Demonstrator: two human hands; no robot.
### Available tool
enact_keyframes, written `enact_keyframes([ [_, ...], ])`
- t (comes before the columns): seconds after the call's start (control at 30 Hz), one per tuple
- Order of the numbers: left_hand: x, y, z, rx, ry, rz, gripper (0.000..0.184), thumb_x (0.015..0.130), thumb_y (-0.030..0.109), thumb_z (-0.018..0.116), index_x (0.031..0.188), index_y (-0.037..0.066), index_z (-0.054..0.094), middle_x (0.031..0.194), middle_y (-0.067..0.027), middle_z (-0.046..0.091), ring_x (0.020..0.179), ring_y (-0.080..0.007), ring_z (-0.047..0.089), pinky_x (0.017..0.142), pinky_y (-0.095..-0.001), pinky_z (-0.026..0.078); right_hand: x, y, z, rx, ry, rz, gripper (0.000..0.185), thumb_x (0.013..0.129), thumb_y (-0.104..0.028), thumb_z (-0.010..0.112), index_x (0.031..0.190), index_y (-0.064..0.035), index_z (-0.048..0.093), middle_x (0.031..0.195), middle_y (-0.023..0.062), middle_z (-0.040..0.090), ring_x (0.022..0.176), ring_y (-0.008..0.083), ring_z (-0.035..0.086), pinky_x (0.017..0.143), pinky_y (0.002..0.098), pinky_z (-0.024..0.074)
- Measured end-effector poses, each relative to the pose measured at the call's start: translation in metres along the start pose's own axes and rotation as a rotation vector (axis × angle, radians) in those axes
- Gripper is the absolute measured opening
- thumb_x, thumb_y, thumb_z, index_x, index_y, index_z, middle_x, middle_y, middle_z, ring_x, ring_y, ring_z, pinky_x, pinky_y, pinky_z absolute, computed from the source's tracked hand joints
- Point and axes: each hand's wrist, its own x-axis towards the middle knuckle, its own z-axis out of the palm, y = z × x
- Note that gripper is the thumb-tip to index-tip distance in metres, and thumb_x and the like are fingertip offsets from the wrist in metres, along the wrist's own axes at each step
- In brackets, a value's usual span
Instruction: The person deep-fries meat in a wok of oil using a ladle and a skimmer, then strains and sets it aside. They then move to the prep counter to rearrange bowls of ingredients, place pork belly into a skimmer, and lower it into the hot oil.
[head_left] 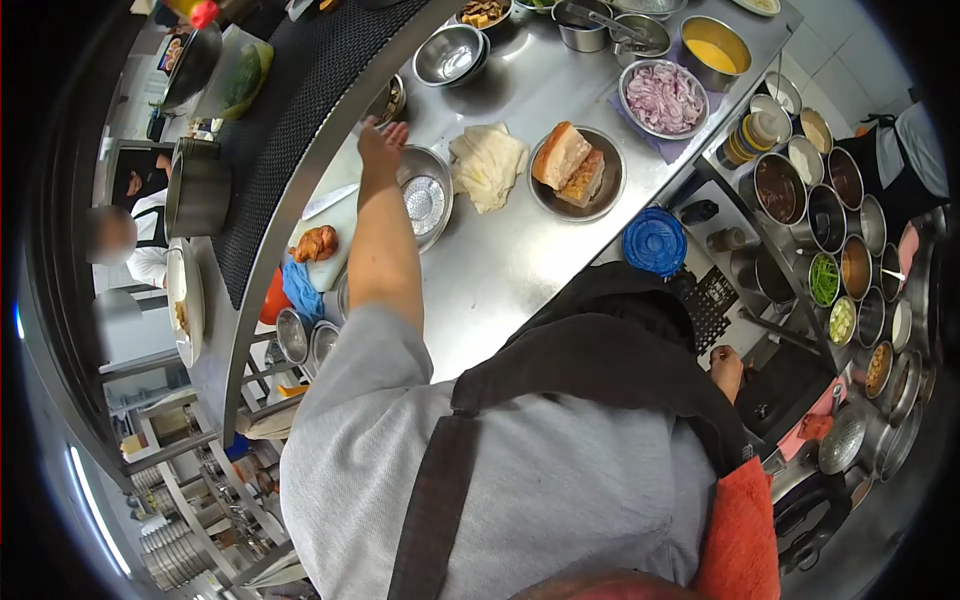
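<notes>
My left hand (pixel 384 145) reaches out over the far left of the steel counter, palm turned up and fingers apart, holding nothing. It is beside a bowl with dark contents (pixel 395 98), partly hidden by the shelf edge. Under the forearm stands a steel bowl with a perforated strainer (pixel 424 205). To its right lie a crumpled pale cloth (pixel 489 166) and a steel bowl (pixel 616 190) with two slabs of pork belly (pixel 573 166). A knife (pixel 328 202) and a piece of browned meat (pixel 314 243) rest on a white board. My right hand (pixel 727 373) hangs low at my side, fingers curled, with nothing visible in them.
Sliced onions (pixel 662 97) and a pot of yellow liquid (pixel 715 52) stand at the counter's far right. A rack of several ingredient containers (pixel 825 215) lies to my right. An overhead shelf (pixel 300 110) borders the left. Co-workers stand at left (pixel 148 235) and right (pixel 915 150).
</notes>
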Motion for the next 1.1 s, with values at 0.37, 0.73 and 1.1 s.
enact_keyframes([
  [0.37, 0.116, 0.022, -0.008, 0.027, 0.052, 0.041, 0.065, 0.088, 0.048, 0.045, 0.138, 0.01, 0.028, 0.138, -0.0195, 0.029, 0.123, -0.0368, 0.035, 0.09, -0.0522, 0.045, -0.023, 0.031, -0.006, 0.105, 0.079, 0.126, 0.014, 0.083, -0.011, 0.056, 0.085, -0.0003, 0.064, 0.068, 0.0153, 0.064, 0.052, 0.0227, 0.062, 0.052, 0.0354, 0.0489],
  [0.73, 0.11, 0.021, 0.006, -0.052, 0.208, 0.029, 0.042, 0.094, 0.035, 0.033, 0.129, 0.013, 0.043, 0.135, -0.0097, 0.04, 0.12, -0.0331, 0.04, 0.084, -0.0541, 0.047, -0.041, 0.011, -0.001, 0.013, 0.023, 0.086, 0.013, 0.085, -0.011, 0.057, 0.085, 0.0011, 0.062, 0.059, 0.0118, 0.06, 0.048, 0.0205, 0.06, 0.048, 0.0336, 0.0463],
  [1.1, 0.123, 0.023, -0.003, 0.012, 0.155, -0.014, 0.039, 0.097, 0.024, 0.028, 0.133, 0.011, 0.04, 0.138, -0.012, 0.037, 0.121, -0.0328, 0.04, 0.09, -0.057, 0.046, -0.018, -0.014, -0.015, 0.128, 0.06, 0.097, 0.015, 0.086, -0.013, 0.056, 0.088, 0.0003, 0.062, 0.065, 0.0116, 0.063, 0.052, 0.0187, 0.06, 0.053, 0.0337, 0.0472],
])
